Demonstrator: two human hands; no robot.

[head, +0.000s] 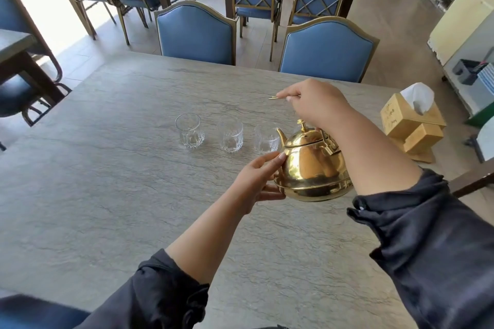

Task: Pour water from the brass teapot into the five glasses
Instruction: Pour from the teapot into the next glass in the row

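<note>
The brass teapot (312, 165) hangs above the grey table (107, 173), lid on, spout pointing left toward the glasses. My right hand (315, 103) is closed on its thin handle above the pot. My left hand (256, 177) cups the pot's left side and lower rim. Three clear glasses stand in a row: left glass (189, 131), middle glass (230, 135), right glass (266, 140), the last just below the spout. All three look empty. Other glasses are hidden behind my right arm and the pot, if present.
A wooden tissue box (409, 125) stands at the table's right edge. Two blue chairs (195, 32) (327, 48) are tucked at the far side. More tables and chairs fill the room behind.
</note>
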